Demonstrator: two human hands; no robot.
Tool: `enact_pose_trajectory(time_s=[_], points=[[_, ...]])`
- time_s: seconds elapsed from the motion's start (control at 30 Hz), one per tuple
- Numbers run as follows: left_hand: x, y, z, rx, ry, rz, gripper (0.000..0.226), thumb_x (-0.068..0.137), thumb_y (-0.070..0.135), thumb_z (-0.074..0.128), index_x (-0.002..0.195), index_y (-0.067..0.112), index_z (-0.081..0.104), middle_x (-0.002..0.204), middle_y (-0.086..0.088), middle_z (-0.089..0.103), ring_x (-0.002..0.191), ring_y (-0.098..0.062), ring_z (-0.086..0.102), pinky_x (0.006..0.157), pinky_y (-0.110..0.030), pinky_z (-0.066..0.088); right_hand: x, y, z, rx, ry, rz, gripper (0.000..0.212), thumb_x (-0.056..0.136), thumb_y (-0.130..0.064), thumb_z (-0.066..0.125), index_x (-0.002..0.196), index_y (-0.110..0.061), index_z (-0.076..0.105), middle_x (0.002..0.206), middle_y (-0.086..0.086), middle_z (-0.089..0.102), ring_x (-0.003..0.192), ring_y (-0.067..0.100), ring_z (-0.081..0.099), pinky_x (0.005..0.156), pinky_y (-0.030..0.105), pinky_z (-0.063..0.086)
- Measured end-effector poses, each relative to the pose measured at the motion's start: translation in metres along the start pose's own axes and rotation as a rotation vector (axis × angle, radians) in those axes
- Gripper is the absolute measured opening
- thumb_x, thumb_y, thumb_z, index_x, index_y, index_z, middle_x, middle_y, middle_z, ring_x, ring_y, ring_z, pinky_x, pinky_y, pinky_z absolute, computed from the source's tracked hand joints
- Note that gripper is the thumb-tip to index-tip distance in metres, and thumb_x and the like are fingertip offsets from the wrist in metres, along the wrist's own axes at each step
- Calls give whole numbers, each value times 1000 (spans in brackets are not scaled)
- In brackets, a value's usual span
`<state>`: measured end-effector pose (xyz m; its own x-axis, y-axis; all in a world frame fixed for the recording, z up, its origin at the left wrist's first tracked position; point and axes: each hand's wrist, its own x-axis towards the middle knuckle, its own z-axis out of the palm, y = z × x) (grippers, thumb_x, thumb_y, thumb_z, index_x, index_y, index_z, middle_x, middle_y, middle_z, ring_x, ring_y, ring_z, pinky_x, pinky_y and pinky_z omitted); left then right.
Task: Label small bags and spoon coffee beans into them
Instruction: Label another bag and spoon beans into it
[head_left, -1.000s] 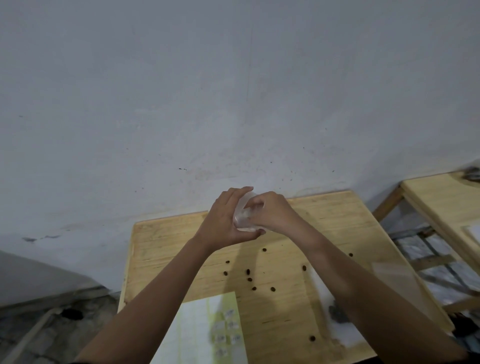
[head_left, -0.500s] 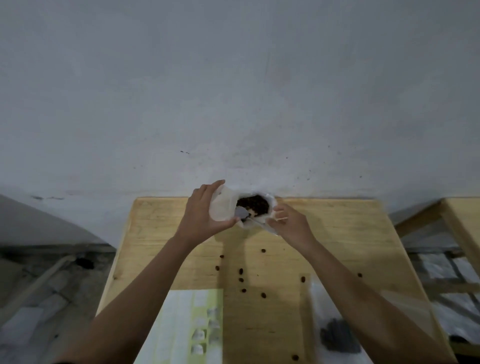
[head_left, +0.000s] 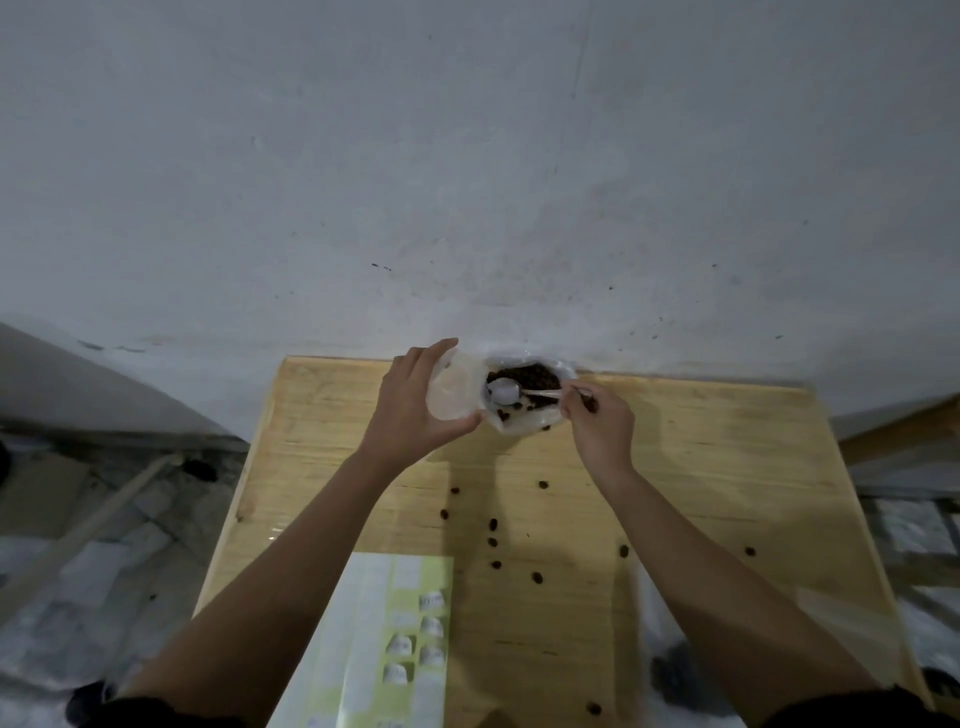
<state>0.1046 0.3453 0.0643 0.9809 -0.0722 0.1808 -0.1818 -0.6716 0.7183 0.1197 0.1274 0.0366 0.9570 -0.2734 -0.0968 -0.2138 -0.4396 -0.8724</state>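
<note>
Since half a second ago the spoon (head_left: 503, 391) has swung out over the beans (head_left: 524, 375), and the hands have spread a little apart.

The left hand (head_left: 415, 410) grips a small clear bag (head_left: 451, 389), fingers curled round its far side and thumb under it, holding it just beside the big bag (head_left: 540, 415) of beans at the table's (head_left: 727, 467) far edge against the wall (head_left: 467, 182). The right hand (head_left: 600, 426) pinches the spoon handle, fingers closed on it, with the white bowl over the open big bag; whether it carries beans I cannot tell. Loose beans (head_left: 493, 524) lie scattered mid-table. A label sheet (head_left: 384, 639), some labels peeled up, lies near the front edge between the forearms.
</note>
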Motion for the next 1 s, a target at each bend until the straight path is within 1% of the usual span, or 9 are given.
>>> enact_pose_trajectory(time_s=[0.07, 0.17, 0.33, 0.4, 0.47, 0.63, 0.73, 0.9, 1.0], points=[[7, 1, 2, 16, 1, -1, 82, 64, 58, 67, 134, 24, 42, 113, 7, 48, 104, -13, 45, 89, -31, 39, 1, -4, -7, -7, 38, -75, 20, 93, -15, 55, 97, -3, 71, 83, 8, 68, 72, 3, 60, 69, 9, 44], [16, 1, 8, 62, -31, -12, 84, 62, 61, 61, 135, 24, 40, 118, 3, 49, 107, -15, 43, 93, -34, 38, -3, -8, -19, -1, 71, -209, 22, 94, -9, 53, 107, 0, 67, 96, 12, 70, 85, 20, 65, 81, 25, 51], [21, -1, 15, 99, -70, -25, 86, 60, 62, 56, 136, 23, 40, 121, 1, 48, 110, -18, 43, 94, -36, 37, -15, -1, -19, -76, 181, -354, 25, 96, -8, 47, 111, 2, 64, 97, 13, 68, 87, 18, 63, 80, 21, 49], [20, -3, 16, 101, -82, -28, 85, 61, 59, 60, 136, 24, 40, 121, 2, 48, 111, -17, 42, 95, -33, 34, -19, 4, -13, -49, 205, -284, 24, 96, -7, 46, 110, 2, 64, 95, 13, 68, 85, 20, 64, 78, 23, 50], [18, -5, 16, 105, -96, -35, 84, 62, 55, 64, 136, 25, 40, 121, 3, 47, 112, -17, 41, 96, -33, 34, -19, 6, -5, 49, 229, -115, 24, 97, -9, 46, 109, -1, 65, 88, 9, 67, 80, 20, 63, 74, 22, 50], [10, -16, 11, 117, -89, -42, 86, 59, 61, 57, 135, 24, 42, 118, 3, 49, 109, -16, 43, 96, -36, 37, -11, 3, 21, 418, 272, 323, 21, 95, -6, 48, 96, 4, 67, 74, 6, 64, 70, 12, 60, 69, 15, 53], [6, -21, 7, 129, -79, -58, 87, 59, 61, 58, 137, 25, 40, 119, 3, 48, 110, -16, 42, 96, -34, 35, -9, 0, 32, 609, 271, 510, 15, 91, -3, 53, 90, 4, 66, 69, 7, 60, 66, 13, 58, 71, 19, 51], [7, -24, 7, 203, -57, -61, 90, 63, 46, 76, 141, 24, 35, 126, -2, 45, 118, -21, 39, 102, -39, 31, -5, 3, 21, 689, 315, 590, 23, 88, 0, 54, 70, -9, 64, 70, 7, 61, 66, 15, 58, 68, 22, 51], [10, -23, 11, 293, -65, -95, 94, 65, 44, 78, 144, 23, 30, 132, -4, 40, 124, -23, 34, 106, -39, 25, -7, 0, 1, 766, 351, 562, 23, 88, 2, 54, 68, -7, 63, 70, 7, 60, 65, 14, 58, 58, 15, 52]])
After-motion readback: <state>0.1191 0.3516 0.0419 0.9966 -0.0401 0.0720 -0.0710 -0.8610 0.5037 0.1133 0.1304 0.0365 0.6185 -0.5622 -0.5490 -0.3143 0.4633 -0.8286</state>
